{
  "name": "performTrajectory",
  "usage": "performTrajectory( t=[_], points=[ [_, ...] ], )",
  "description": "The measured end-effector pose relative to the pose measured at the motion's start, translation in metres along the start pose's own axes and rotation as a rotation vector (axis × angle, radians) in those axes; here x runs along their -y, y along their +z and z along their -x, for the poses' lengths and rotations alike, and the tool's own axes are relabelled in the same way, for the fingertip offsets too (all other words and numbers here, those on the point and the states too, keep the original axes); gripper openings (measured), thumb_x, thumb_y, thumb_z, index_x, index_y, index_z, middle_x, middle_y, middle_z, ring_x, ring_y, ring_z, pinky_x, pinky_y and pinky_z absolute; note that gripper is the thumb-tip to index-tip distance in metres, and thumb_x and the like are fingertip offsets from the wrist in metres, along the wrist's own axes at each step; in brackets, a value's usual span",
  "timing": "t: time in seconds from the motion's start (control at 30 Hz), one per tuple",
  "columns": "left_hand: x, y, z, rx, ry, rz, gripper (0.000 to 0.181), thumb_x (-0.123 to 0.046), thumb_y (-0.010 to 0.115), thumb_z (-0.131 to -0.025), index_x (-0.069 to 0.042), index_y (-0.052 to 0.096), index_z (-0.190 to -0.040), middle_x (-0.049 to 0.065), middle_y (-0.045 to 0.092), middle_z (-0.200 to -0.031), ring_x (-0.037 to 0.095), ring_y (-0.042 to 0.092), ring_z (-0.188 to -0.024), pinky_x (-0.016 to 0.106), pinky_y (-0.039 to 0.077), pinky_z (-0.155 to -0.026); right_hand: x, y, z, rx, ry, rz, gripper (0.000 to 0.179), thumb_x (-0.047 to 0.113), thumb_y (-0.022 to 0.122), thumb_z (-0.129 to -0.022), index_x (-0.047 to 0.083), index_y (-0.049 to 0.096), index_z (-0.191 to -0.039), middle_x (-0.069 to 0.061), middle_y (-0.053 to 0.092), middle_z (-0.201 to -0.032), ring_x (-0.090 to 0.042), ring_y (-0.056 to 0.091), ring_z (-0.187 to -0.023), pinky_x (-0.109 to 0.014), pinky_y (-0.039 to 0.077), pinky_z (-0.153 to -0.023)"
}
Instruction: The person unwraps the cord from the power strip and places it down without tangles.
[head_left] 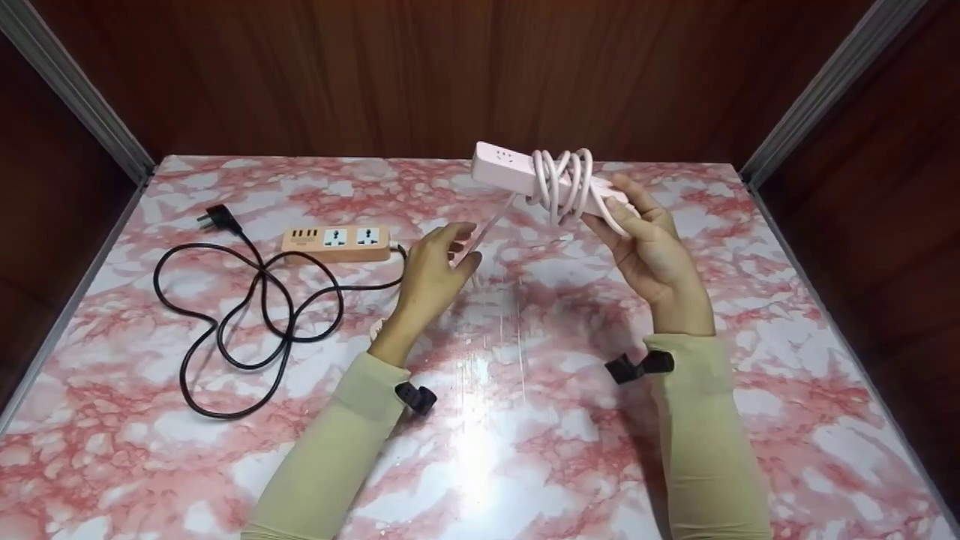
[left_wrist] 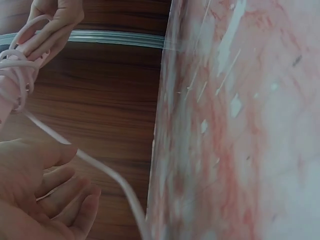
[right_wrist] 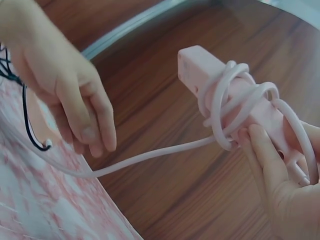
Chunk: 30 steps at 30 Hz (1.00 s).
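Observation:
My right hand [head_left: 660, 251] grips one end of a pink power strip [head_left: 506, 171] and holds it up over the far part of the table. Several turns of its pale pink cord [right_wrist: 220, 105] are wound around the middle of the strip. From the windings, a loose length of cord [left_wrist: 107, 172] hangs toward the table and passes by my left hand [head_left: 429, 274]. That hand is raised beside the strip, its fingers relaxed and slightly bent, with nothing gripped between them. In the right wrist view, the cord runs below the left fingertips [right_wrist: 95, 147].
An orange power strip [head_left: 341, 255] with white sockets lies at the left of the table. Its black cord [head_left: 289, 341] spreads in loose loops, ending in a black plug [head_left: 221, 217]. Dark wood-grain panels [head_left: 337, 82] enclose the red-and-white marbled table [head_left: 570, 465].

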<state>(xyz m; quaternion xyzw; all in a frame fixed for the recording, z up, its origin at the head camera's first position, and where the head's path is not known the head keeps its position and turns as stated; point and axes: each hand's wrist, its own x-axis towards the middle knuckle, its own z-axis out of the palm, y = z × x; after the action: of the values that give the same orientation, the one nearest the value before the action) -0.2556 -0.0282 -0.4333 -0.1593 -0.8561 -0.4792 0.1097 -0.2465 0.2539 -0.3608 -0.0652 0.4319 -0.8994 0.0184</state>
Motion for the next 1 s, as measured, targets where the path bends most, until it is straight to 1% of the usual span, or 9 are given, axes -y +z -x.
performTrajectory(
  t=[0.13, 0.23, 0.37, 0.47, 0.57, 0.67, 0.87, 0.93, 1.0],
  points=[
    [0.0028, 0.0022, -0.0016, 0.001, -0.009, 0.009, 0.045, -0.012, 0.072, -0.099, -0.005, 0.065, -0.143, 0.013, 0.069, -0.139, 0.031, 0.069, -0.117, 0.046, 0.056, -0.101, -0.0028, 0.0008, -0.0004, 0.001, 0.007, -0.024, 0.018, -0.005, 0.063, -0.102, 0.006, 0.07, -0.115, -0.017, 0.06, -0.127, -0.023, 0.073, -0.109, -0.032, 0.059, -0.096],
    [0.0044, 0.0028, -0.0034, 0.03, -0.006, 0.003, 0.051, -0.013, 0.07, -0.1, -0.007, 0.061, -0.149, 0.012, 0.066, -0.146, 0.031, 0.066, -0.125, 0.045, 0.054, -0.105, -0.0037, 0.0008, -0.0003, 0.002, 0.011, -0.039, 0.018, -0.004, 0.066, -0.101, 0.005, 0.07, -0.115, -0.017, 0.06, -0.127, -0.023, 0.073, -0.109, -0.033, 0.06, -0.095],
    [0.0053, 0.0026, -0.0052, 0.09, 0.003, -0.028, 0.059, -0.017, 0.069, -0.102, -0.012, 0.051, -0.158, 0.01, 0.057, -0.156, 0.03, 0.056, -0.141, 0.044, 0.044, -0.117, -0.0039, 0.0006, -0.0001, 0.008, 0.015, -0.059, 0.019, -0.004, 0.071, -0.097, 0.005, 0.071, -0.115, -0.018, 0.06, -0.125, -0.024, 0.073, -0.107, -0.033, 0.061, -0.093],
    [0.0049, 0.002, -0.0062, 0.11, 0.02, -0.035, 0.062, -0.019, 0.068, -0.103, -0.014, 0.048, -0.161, 0.009, 0.055, -0.158, 0.029, 0.051, -0.146, 0.045, 0.038, -0.122, -0.0032, 0.001, 0.0, 0.015, 0.011, -0.057, 0.021, -0.003, 0.073, -0.096, 0.005, 0.072, -0.114, -0.018, 0.059, -0.124, -0.023, 0.073, -0.105, -0.033, 0.061, -0.092],
    [0.0051, 0.0014, -0.0075, 0.095, 0.045, -0.016, 0.057, -0.017, 0.067, -0.104, -0.011, 0.051, -0.158, 0.009, 0.063, -0.15, 0.028, 0.057, -0.141, 0.045, 0.041, -0.119, -0.0024, 0.0018, 0.0003, 0.025, 0.004, -0.06, 0.021, -0.003, 0.073, -0.096, 0.004, 0.072, -0.115, -0.018, 0.059, -0.123, -0.023, 0.073, -0.104, -0.032, 0.062, -0.091],
    [0.0054, -0.0003, -0.0074, 0.07, 0.063, 0.008, 0.048, -0.016, 0.068, -0.105, -0.009, 0.058, -0.152, 0.009, 0.071, -0.136, 0.026, 0.063, -0.131, 0.044, 0.047, -0.113, -0.0021, 0.002, 0.0008, 0.037, -0.001, -0.071, 0.021, -0.004, 0.073, -0.096, 0.003, 0.071, -0.116, -0.018, 0.059, -0.122, -0.024, 0.073, -0.103, -0.032, 0.062, -0.09],
    [0.0055, -0.0032, -0.0072, 0.035, 0.066, 0.05, 0.027, -0.018, 0.068, -0.106, -0.007, 0.073, -0.13, 0.006, 0.073, -0.117, 0.021, 0.069, -0.11, 0.036, 0.055, -0.099, -0.0022, 0.0013, 0.0023, 0.068, 0.003, -0.093, 0.021, -0.005, 0.071, -0.097, 0.002, 0.071, -0.117, -0.018, 0.06, -0.121, -0.025, 0.074, -0.102, -0.032, 0.062, -0.09],
    [0.0051, -0.0041, -0.0073, 0.028, 0.061, 0.049, 0.022, -0.02, 0.068, -0.106, -0.007, 0.075, -0.123, 0.005, 0.074, -0.113, 0.019, 0.07, -0.103, 0.034, 0.056, -0.094, -0.0019, 0.0009, 0.0027, 0.08, 0.001, -0.096, 0.021, -0.006, 0.07, -0.098, 0.002, 0.071, -0.117, -0.018, 0.06, -0.121, -0.025, 0.073, -0.102, -0.032, 0.062, -0.09],
    [0.0046, -0.0048, -0.0074, 0.03, 0.058, 0.043, 0.02, -0.021, 0.067, -0.106, -0.009, 0.076, -0.119, 0.004, 0.075, -0.11, 0.018, 0.071, -0.097, 0.034, 0.056, -0.09, -0.0016, -0.0002, 0.0033, 0.088, -0.003, -0.094, 0.02, -0.006, 0.069, -0.098, 0.002, 0.071, -0.116, -0.017, 0.06, -0.121, -0.025, 0.073, -0.102, -0.031, 0.062, -0.089]
  ],
)
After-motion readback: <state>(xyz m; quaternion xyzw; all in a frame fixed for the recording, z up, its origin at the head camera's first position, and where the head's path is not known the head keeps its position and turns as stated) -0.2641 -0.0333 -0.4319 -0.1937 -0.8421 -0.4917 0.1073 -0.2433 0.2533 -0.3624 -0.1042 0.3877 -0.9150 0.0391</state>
